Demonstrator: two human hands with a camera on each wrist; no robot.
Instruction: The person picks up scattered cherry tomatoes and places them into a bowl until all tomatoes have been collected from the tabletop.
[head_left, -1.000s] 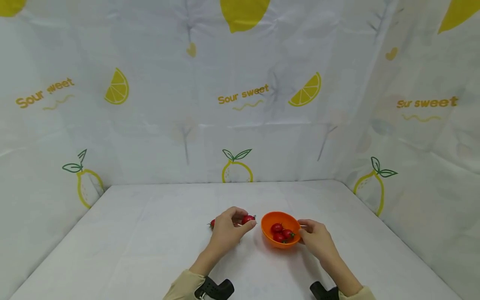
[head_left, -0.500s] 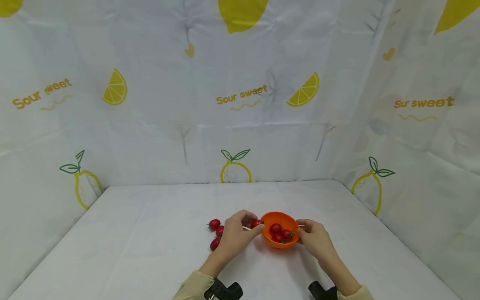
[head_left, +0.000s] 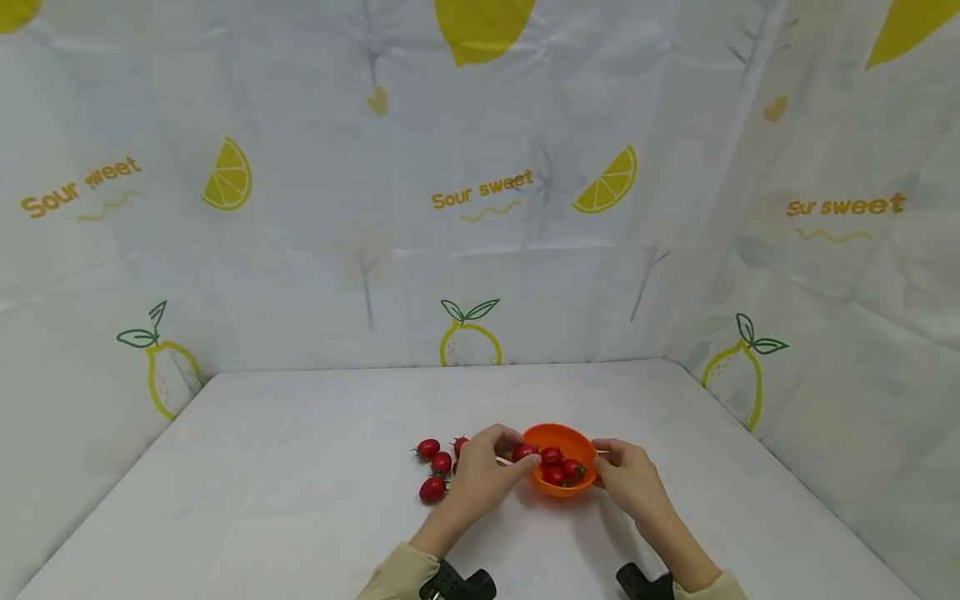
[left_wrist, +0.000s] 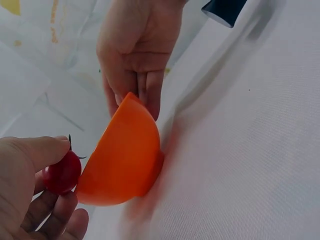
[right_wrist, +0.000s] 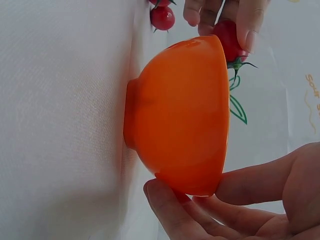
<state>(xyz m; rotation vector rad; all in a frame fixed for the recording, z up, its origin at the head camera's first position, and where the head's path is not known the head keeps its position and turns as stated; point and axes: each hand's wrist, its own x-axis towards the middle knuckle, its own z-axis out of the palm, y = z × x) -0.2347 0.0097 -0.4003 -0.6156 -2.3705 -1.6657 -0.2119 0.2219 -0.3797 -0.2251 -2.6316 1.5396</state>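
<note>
An orange bowl stands upright on the white tabletop, with three red cherry tomatoes visible inside. My right hand holds its right side, thumb at the rim and fingers against the outer wall, as the right wrist view shows. At the opposite rim, my left hand pinches another cherry tomato between thumb and fingers. That tomato has a green stem and sits level with the bowl's edge in the left wrist view. The bowl's inside is hidden in both wrist views.
Several loose cherry tomatoes lie on the table just left of my left hand, which partly covers some of them. A white sheet printed with lemons hangs behind the table and along its sides. Both wrists wear black devices.
My left hand has moved right with its tomato, from left of the bowl to its rim. Loose tomatoes it had covered now show. The right hand keeps its hold on the bowl.
</note>
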